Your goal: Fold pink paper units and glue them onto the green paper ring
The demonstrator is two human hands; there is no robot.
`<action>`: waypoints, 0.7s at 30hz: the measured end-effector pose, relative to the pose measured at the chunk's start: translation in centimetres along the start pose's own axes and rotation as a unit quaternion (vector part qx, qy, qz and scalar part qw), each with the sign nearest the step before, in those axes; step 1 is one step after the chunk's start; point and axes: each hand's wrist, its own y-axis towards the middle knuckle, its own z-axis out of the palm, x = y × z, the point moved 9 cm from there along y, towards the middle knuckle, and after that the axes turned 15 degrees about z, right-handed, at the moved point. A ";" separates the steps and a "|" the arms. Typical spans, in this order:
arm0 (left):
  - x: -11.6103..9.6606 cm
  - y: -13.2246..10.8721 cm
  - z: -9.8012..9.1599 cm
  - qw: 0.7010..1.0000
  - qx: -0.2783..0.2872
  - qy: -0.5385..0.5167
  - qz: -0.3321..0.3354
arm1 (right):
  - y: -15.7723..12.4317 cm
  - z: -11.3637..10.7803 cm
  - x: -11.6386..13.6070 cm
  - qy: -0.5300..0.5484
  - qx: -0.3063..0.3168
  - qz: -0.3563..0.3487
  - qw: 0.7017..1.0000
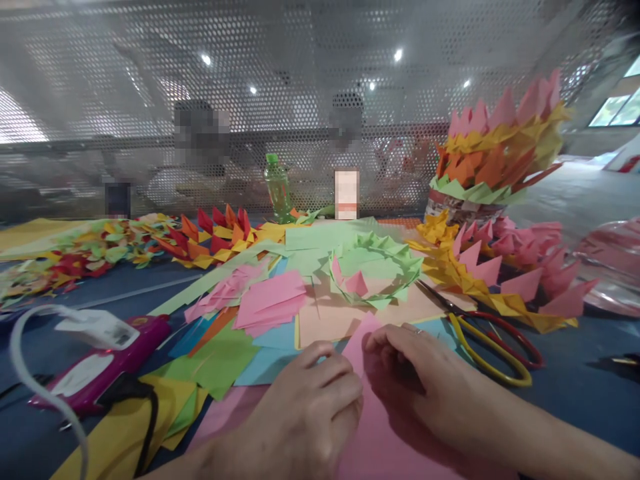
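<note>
A large pink paper sheet (380, 433) lies before me, its pointed top showing between my hands. My left hand (315, 407) is closed on the sheet's left side, fingers bent and tips hidden. Fingers curled, my right hand (425, 373) is closed at the sheet's upper right edge; a ring sits on one finger. Just beyond them stands a ring of folded light green paper points (400, 257), with two pink points (356, 285) at its near left. A stack of small pink paper pieces (270, 299) lies to the left of it.
Yellow- and red-handled scissors (493, 350) lie by my right hand. A purple power strip (145, 337) with a white charger (97, 329) and cables is at left. Folded-paper chains (480, 267), a tiered paper piece (500, 153) and a green-capped bottle (277, 190) stand farther back.
</note>
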 end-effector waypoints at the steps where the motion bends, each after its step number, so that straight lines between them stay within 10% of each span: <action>1: -0.1 0.0 -0.2 1.000 -0.007 0.006 0.002 | 0.0 0.0 -0.1 0.003 0.005 0.002 1.000; 21: 1.9 -0.2 -1.0 0.982 -0.128 -0.135 0.043 | 0.0 0.0 -0.5 0.060 0.075 -0.045 0.994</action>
